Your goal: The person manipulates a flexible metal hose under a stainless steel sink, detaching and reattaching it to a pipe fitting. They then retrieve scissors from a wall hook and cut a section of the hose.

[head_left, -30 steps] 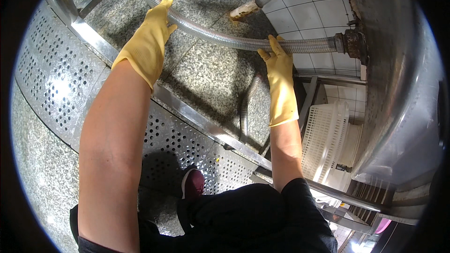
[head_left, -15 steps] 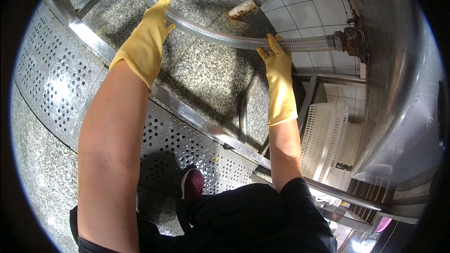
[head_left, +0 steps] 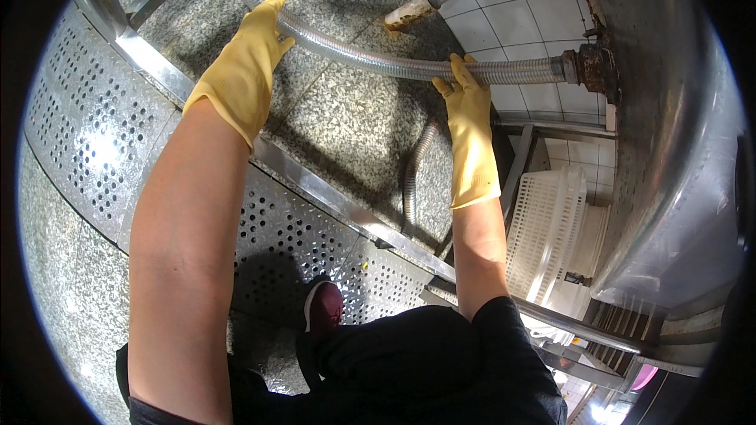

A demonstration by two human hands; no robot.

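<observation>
Touching a clear ribbed hose (head_left: 354, 56), the gloved fingers of the right hand (head_left: 470, 110) are laid across it, slightly spread, between one and two o'clock. By the left hand (head_left: 246, 66), at half past ten, the hose is met with one finger extended and the thumb apart; whether it is gripped by either hand cannot be told. The hose is curved from eleven o'clock to a rusty fitting (head_left: 589, 67) at two. A white basket (head_left: 543, 220) is seen just past three.
</observation>
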